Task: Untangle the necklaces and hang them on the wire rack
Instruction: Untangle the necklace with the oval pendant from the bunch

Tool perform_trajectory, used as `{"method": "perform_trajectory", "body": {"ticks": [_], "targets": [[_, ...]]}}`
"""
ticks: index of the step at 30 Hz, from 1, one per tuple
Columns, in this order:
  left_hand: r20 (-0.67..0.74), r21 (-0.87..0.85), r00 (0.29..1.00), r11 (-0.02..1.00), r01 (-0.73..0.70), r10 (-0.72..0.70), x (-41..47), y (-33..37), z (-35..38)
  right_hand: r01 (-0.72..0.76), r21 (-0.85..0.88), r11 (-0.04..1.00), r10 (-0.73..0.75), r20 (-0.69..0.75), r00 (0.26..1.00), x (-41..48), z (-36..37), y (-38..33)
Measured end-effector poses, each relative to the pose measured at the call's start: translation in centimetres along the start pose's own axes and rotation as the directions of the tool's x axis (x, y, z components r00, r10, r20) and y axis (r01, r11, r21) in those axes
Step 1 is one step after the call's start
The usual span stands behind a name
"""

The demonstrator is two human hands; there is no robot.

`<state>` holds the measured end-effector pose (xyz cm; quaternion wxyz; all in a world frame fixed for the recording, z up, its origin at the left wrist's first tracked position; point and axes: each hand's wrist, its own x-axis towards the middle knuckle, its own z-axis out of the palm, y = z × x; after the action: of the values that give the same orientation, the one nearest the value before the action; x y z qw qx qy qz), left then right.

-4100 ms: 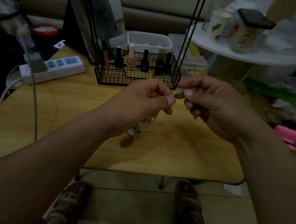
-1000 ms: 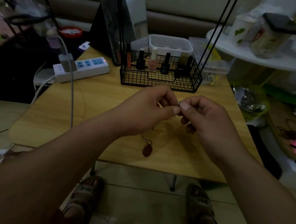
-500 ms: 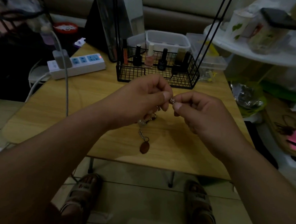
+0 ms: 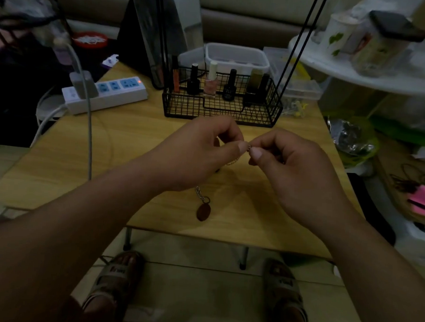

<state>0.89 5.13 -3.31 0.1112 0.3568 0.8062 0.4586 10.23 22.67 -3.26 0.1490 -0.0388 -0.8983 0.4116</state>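
Observation:
My left hand (image 4: 197, 155) and my right hand (image 4: 292, 170) meet above the wooden table (image 4: 133, 151), each pinching the same thin necklace chain (image 4: 249, 147) between thumb and forefinger. The chain loops down behind my left hand, and its brown oval pendant (image 4: 203, 211) hangs below on a short chain length, close to the table's front edge. The black wire rack (image 4: 221, 112) stands at the back of the table, its two thin black uprights rising out of view. Most of the chain is hidden by my fingers.
Several nail polish bottles (image 4: 210, 83) stand in the rack's basket. A white power strip (image 4: 106, 93) with a plugged cable lies at the back left. Plastic boxes (image 4: 236, 56) sit behind the rack. A cluttered white shelf (image 4: 359, 70) stands to the right.
Both hands stay together pinching the chain; they have shifted slightly toward the rack. The pendant still dangles below my left hand.

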Motion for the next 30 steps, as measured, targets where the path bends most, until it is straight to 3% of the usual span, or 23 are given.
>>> {"method": "perform_trajectory", "body": {"ticks": [10, 15, 24, 30], "targets": [[0.107, -0.128, 0.99, 0.987, 0.102, -0.088, 0.02, 0.12, -0.22, -0.021, -0.009, 1.0, 0.021, 0.029, 0.999, 0.2, -0.02, 0.37], [0.097, -0.04, 0.993, 0.997, 0.066, -0.062, 0.18, -0.17, 0.08, -0.01, -0.033, 0.999, 0.012, 0.05, 0.999, 0.07, 0.12, 0.5], [0.143, -0.034, 0.986, 0.995, 0.093, -0.087, 0.2, -0.17, -0.24, 0.037, -0.07, 0.997, -0.031, 0.078, 0.996, 0.25, 0.07, 0.71], [0.132, -0.185, 0.983, 0.971, 0.15, -0.127, -0.04, 0.39, -0.5, -0.002, 0.017, 1.0, 0.001, 0.044, 0.999, 0.41, 0.2, 0.59]]}}
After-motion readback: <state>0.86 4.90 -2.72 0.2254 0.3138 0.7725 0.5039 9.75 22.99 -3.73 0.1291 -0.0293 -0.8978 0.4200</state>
